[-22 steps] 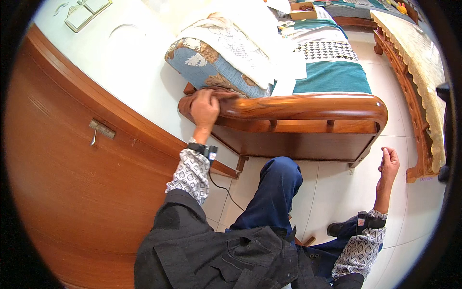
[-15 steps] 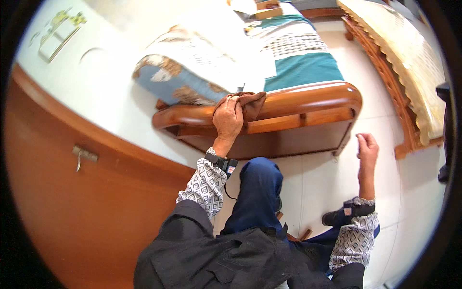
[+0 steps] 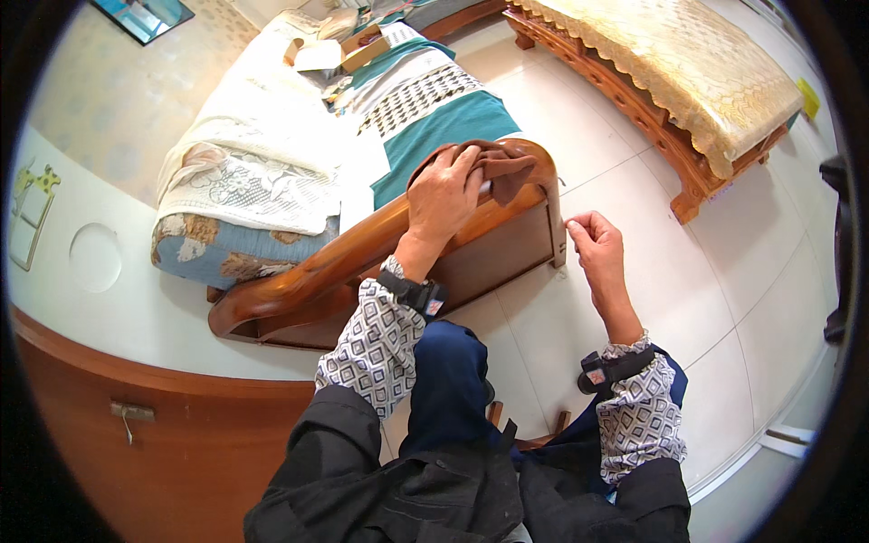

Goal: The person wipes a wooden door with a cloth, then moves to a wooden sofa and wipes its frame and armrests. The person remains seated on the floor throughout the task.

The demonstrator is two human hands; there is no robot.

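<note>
My left hand (image 3: 442,201) is closed over a brown cloth (image 3: 503,168), pressing it down on the rounded wooden rail (image 3: 339,255) at the end of a long seat or bed. The cloth drapes over the rail near its right corner, its loose part sticking out beyond my fingers. To the right, my right hand (image 3: 601,258) hovers above the floor beside that corner. Its fingers are curled in, thumb against forefinger, and nothing shows in them. Below the rail, a dark wooden end panel (image 3: 507,249) reaches down towards the floor.
White lace cloth (image 3: 262,185) and a teal, patterned cover (image 3: 453,118) lie on the seat, with an open cardboard box (image 3: 362,50) farther back. A wooden table (image 3: 625,104) with a gold cloth stands on the right. A brown door (image 3: 181,443) is at the lower left.
My left hand has slid the brown cloth rightward along the rail towards its right corner. My right hand has come closer to that corner. The whole view has turned to the right.
</note>
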